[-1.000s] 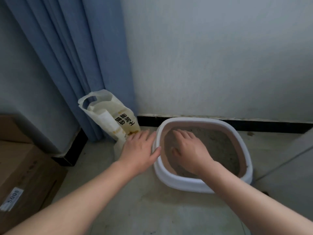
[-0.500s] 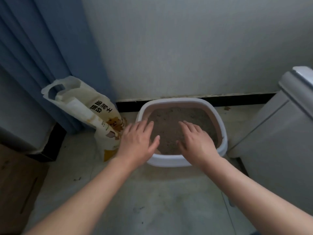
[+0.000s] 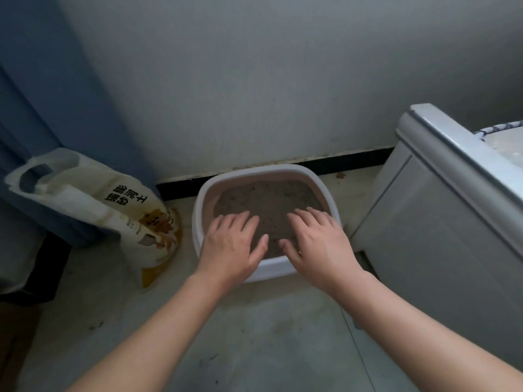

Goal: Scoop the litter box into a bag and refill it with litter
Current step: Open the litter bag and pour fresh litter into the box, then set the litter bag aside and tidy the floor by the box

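A white litter box (image 3: 198, 210) with a pink inner wall stands on the floor against the wall. Grey-brown litter (image 3: 268, 202) fills it. My left hand (image 3: 232, 244) is over the box's near left part, fingers straight and spread, palm down. My right hand (image 3: 319, 244) is beside it over the near right part, also flat with spread fingers. Neither hand holds anything. Whether the palms touch the litter cannot be told. A white and yellow litter bag (image 3: 113, 210) with a cut-out handle leans to the left of the box.
A blue curtain (image 3: 56, 114) hangs behind the bag at the left. A grey-white cabinet (image 3: 438, 222) stands close to the box's right side. A black skirting strip (image 3: 339, 158) runs along the wall. The tiled floor (image 3: 254, 335) lies in front.
My left hand has moved from the box's left rim to over the litter inside. The view has swung right, bringing the cabinet in. My right hand stays flat over the litter.
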`<action>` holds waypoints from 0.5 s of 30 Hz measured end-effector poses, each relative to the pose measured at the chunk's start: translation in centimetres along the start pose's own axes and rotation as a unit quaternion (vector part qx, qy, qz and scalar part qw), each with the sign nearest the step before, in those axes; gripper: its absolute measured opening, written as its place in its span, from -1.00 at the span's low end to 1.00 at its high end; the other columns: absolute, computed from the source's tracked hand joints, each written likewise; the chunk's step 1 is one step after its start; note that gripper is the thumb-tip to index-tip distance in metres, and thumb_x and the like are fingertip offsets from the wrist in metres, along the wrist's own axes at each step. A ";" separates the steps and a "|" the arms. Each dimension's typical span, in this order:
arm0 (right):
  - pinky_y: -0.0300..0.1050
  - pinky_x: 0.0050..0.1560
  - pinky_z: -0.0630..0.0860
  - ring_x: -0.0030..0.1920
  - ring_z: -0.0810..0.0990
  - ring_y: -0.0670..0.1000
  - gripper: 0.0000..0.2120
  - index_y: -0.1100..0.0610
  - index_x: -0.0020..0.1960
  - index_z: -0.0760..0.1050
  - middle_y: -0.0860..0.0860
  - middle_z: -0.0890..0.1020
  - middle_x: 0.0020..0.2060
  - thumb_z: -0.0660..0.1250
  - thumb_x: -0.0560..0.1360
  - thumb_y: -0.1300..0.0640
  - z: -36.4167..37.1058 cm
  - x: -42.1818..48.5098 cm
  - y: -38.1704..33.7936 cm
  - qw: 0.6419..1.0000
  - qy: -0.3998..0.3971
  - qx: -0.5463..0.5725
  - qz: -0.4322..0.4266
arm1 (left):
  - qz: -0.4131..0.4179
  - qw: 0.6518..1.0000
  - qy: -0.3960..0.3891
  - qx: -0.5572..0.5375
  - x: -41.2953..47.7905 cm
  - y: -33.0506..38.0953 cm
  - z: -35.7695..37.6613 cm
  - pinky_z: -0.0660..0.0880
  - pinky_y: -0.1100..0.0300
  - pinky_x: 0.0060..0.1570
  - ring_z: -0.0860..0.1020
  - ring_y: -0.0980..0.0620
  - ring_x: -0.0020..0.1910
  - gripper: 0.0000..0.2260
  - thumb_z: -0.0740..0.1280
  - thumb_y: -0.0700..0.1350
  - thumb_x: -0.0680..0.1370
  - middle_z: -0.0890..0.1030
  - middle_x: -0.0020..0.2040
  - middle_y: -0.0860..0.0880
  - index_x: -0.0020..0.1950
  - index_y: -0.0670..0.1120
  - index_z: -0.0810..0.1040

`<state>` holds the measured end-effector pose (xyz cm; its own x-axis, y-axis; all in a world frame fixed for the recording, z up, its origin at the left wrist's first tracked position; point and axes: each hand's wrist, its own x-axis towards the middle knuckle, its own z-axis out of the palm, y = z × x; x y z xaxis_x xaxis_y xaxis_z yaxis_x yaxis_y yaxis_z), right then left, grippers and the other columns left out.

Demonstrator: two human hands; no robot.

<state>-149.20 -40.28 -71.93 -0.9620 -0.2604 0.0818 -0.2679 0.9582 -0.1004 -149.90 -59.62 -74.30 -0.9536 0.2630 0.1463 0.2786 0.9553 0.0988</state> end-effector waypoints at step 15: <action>0.04 0.17 0.47 0.22 0.55 0.15 -0.53 0.14 0.30 0.50 0.06 0.62 0.19 0.21 0.54 -0.13 5.0 -4.3 1.3 1.000 0.001 0.021 0.001 | 0.053 0.998 0.042 0.020 -4.6 -0.6 4.3 0.50 -0.03 -0.03 0.62 -0.15 -0.06 -0.57 0.18 0.18 0.58 0.67 0.02 -0.08 0.14 -0.11 0.63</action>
<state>-145.71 -38.54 -77.41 -0.9626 -0.2575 0.0840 -0.2673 0.9532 -0.1414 -146.15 -60.78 -79.28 -0.9060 0.3517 0.2354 0.3705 0.9280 0.0395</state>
